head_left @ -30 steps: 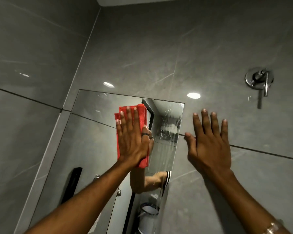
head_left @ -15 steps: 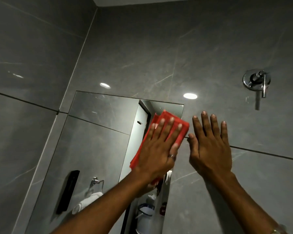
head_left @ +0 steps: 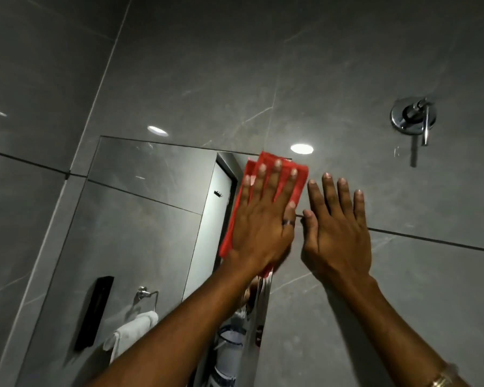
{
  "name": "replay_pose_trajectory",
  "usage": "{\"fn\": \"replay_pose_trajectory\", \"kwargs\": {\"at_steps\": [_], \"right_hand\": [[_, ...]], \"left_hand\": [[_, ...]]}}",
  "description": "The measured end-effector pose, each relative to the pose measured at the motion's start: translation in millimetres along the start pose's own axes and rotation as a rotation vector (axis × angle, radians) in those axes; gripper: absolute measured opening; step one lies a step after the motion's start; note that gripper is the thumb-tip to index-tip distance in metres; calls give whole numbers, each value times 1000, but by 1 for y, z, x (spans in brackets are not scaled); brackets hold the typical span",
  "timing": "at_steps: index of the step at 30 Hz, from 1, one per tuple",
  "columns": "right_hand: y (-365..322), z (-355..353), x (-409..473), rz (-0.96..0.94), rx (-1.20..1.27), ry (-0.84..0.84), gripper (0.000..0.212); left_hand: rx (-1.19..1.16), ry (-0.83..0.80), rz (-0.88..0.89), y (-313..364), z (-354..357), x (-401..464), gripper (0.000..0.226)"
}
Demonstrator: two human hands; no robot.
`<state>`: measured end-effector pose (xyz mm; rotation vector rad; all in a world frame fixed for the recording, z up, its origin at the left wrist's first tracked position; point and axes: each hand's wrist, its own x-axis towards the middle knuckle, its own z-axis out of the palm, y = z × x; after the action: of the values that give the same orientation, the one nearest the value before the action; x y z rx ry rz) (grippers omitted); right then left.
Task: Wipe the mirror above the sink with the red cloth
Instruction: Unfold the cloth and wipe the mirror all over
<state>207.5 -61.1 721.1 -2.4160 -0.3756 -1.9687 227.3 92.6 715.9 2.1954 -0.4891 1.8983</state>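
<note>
The mirror point(head_left: 140, 219) is set into the grey tiled wall point(head_left: 319, 65), left of centre. Its reflection shows a black wall fitting, a chrome ring and a white towel point(head_left: 136, 329) low on the left. No writing or brand is legible anywhere.

The left hand point(head_left: 263, 227) lies flat, fingers spread, pressing the cloth point(head_left: 263, 174) against the mirror's upper right corner. The cloth is pinned under the palm, not gripped in a fist; its top edge reaches the mirror's top edge. A ring sits on one finger.

The right hand point(head_left: 337, 233) lies open and flat on the wall, just beside the left hand, holding nothing. A bracelet point(head_left: 442, 382) circles its wrist.

A chrome valve point(head_left: 412, 118) is mounted on the wall at upper right.
</note>
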Motion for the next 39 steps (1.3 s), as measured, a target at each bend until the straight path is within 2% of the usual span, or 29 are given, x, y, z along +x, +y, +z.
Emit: {"fn": "replay_pose_trajectory", "kwargs": {"at_steps": [2,4,10,14,19,27,36,39], "right_hand": [[-1,1,-3,3,-2,0,63],[-1,2,-7,-1,-15,-11,64],[-3,4,-10,4,-32,-2,65],[-3,6,-9,6,-50,0,65],[-7,5,-12,5,-47,21,64],[-23,14,-65,-8,-70,-17,65],[-38,28,-188,-14,-59,-191,67],[-43,32,-216,-11,-50,-215,68]], "left_hand": [[-6,-19,36,-11,0,-41,74],[-27,-7,-34,-26,1,-54,72],[-29,25,-253,-19,-5,23,72],[10,46,-196,-13,-1,44,70],[-25,54,-118,-2,4,4,68],[-93,-53,-155,26,11,-127,61],[-26,-190,-146,40,37,-344,66],[-78,-208,-159,45,47,-420,64]]}}
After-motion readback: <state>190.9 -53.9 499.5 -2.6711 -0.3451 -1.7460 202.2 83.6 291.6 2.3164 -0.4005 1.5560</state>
